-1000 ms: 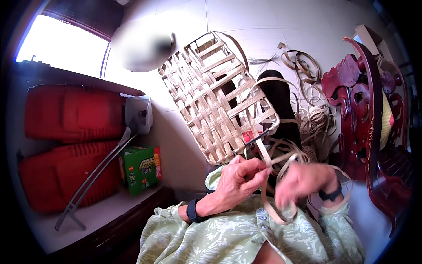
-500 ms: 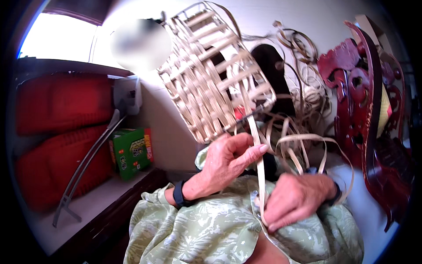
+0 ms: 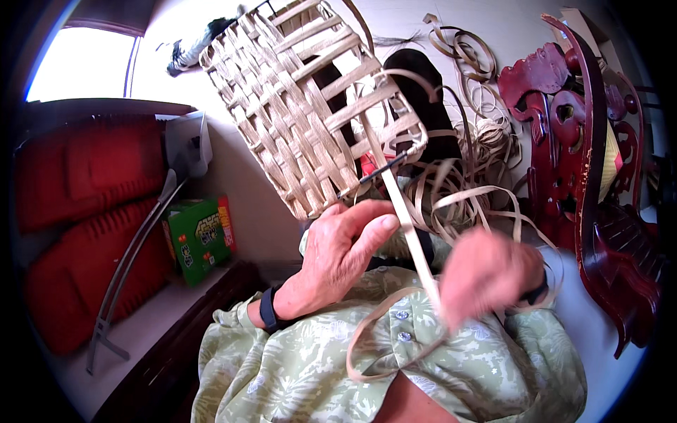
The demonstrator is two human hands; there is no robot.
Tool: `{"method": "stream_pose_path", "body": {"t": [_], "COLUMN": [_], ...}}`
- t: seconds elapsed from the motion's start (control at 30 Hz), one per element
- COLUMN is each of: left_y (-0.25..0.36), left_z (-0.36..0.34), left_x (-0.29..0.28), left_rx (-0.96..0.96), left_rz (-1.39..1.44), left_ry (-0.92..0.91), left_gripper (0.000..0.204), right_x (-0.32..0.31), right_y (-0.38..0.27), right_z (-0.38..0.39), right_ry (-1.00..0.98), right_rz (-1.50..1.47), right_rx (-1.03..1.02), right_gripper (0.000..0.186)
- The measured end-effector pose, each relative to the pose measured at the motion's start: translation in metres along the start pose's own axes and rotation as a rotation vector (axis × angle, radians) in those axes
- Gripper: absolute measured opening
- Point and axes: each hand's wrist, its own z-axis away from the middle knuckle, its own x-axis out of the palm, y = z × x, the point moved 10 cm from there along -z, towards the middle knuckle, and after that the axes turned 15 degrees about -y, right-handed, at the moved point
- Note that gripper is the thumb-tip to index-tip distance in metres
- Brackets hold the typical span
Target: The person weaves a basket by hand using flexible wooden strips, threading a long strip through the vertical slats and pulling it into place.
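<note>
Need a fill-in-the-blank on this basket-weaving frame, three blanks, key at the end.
1. The left hand steadies a half-woven ____ of pale strips.
2. The right hand pulls a long flat strip; this hand looks ____ from motion.
3. The box on the ledge at the left is mainly ____.

Missing words: basket; blurred; green

A single package shows: a green cardboard box (image 3: 200, 238) with a red side panel and small pictures on its front, standing tilted on the pale ledge (image 3: 151, 321) at left, near the red cushions (image 3: 77, 211).
</note>
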Motion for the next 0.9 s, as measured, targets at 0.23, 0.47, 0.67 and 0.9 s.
{"method": "stream_pose_path", "body": {"t": [0.23, 0.47, 0.67, 0.9], "left_y": [0.011, 0.027, -0.016, 0.029], "left_z": [-0.007, 0.0, -0.01, -0.002], "left_x": [0.009, 0.009, 0.015, 0.016], "left_rx": [0.159, 0.278, 0.023, 0.319], "left_rz": [-0.054, -0.273, 0.215, -0.26], "left_ry": [-0.004, -0.037, 0.035, -0.017], "left_gripper": [0.011, 0.014, 0.018, 0.013], "right_x": [-0.041, -0.076, 0.043, -0.088], "right_y": [0.081, 0.084, -0.002, 0.095], "right_z": [0.042, 0.016, -0.01, 0.039], "right_ry": [0.177, 0.603, -0.361, 0.503], "right_rz": [-0.275, -0.185, 0.092, -0.146], "right_rx": [0.519, 0.379, 0.073, 0.55], "right_gripper": [0.03, 0.028, 0.015, 0.041]}}
